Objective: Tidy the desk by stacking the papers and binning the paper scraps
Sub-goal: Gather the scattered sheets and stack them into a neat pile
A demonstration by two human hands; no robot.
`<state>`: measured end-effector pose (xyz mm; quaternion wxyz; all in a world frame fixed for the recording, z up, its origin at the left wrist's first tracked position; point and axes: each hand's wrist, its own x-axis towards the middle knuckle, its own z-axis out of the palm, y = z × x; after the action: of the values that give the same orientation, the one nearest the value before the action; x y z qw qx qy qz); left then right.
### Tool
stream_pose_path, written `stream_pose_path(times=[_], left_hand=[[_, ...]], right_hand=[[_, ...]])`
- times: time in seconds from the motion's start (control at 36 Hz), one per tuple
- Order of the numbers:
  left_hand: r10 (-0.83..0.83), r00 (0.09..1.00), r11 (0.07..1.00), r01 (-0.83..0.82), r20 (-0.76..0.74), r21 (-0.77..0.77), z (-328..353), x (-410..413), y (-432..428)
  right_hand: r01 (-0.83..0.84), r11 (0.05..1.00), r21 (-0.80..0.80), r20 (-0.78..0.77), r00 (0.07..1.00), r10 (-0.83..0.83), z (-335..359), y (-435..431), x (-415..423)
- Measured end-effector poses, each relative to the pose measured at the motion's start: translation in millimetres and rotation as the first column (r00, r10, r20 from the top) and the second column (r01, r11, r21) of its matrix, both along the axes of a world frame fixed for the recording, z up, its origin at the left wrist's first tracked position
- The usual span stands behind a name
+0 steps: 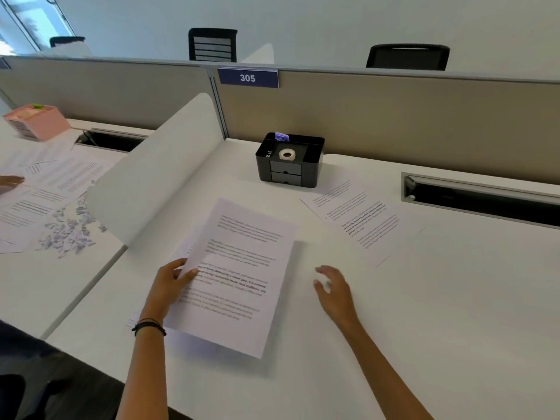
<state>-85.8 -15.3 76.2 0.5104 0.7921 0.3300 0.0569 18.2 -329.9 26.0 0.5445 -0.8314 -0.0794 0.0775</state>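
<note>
Stacking is partly done; the scraps are untouched.

The left hand [169, 280] grips the papers [239, 268] by their left edge, thumb on top, low over the desk [454, 298]. The right hand [333, 286] hovers at three o'clock of them, fingers loose, apparently holding nothing. One loose sheet [357, 216] at one o'clock, near the black organiser [289, 165], awaits gathering. The paper scraps [71, 234] lie at nine o'clock, past the divider [157, 174]; no bin shows.
</note>
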Motion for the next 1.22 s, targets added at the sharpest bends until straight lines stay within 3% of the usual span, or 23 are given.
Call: stream_pose_path(times=[0.06,0.14,0.33,0.56,0.69,0.78,0.89,1.0,1.08,1.14,1.22], left_hand=[[0.041,0.999,0.999,-0.041,0.003,0.013,-4.0,-4.7,13.0],[0.073,0.997,0.996,-0.072,-0.017,0.052,-7.7,-9.6,26.5],[0.079,0.992,0.987,-0.065,-0.094,0.145,-17.8,-9.4,45.8],[0.148,0.979,0.936,-0.093,-0.140,0.340,-30.9,1.5,44.3],[0.213,0.973,0.813,-0.125,-0.090,0.569,-38.2,14.2,23.6],[0.131,0.989,0.843,-0.144,0.062,0.518,-35.5,26.5,-7.7],[-0.041,0.975,0.944,-0.033,0.217,0.327,-35.6,44.6,-55.6],[-0.183,0.958,0.976,0.150,0.220,0.159,-37.3,66.1,-103.6],[-0.293,0.938,0.955,0.279,0.187,0.095,-41.6,76.6,-138.1],[-0.364,0.919,0.931,0.351,0.150,0.102,-49.1,81.1,-157.7],[-0.436,0.898,0.882,0.414,0.060,0.224,-62.0,85.5,-183.4]], right_hand=[[0.010,0.992,-0.129,0.108,0.994,0.004,-5.7,-14.5,14.1],[0.015,0.957,-0.288,0.152,0.988,0.030,-10.7,-35.7,33.0],[-0.052,0.765,-0.642,0.085,0.987,0.139,-24.0,-67.3,54.0],[0.007,0.725,-0.689,0.150,0.980,0.133,-22.7,-69.1,33.7],[-0.002,0.669,-0.743,0.107,0.987,0.123,-19.0,-60.9,15.0],[-0.074,0.615,-0.785,0.014,0.990,0.138,-9.7,-55.3,1.4],[-0.065,0.544,-0.836,0.028,0.987,0.161,-12.2,-43.9,-19.5],[-0.033,0.492,-0.870,0.071,0.979,0.191,-5.4,-33.4,-34.8],[0.020,0.553,-0.833,0.202,0.941,0.270,1.0,-31.2,-39.3],[-0.025,0.613,-0.789,0.174,0.949,0.263,13.5,-35.6,-41.9],[-0.072,0.796,-0.601,0.098,0.982,0.163,23.6,-44.4,-38.8]])
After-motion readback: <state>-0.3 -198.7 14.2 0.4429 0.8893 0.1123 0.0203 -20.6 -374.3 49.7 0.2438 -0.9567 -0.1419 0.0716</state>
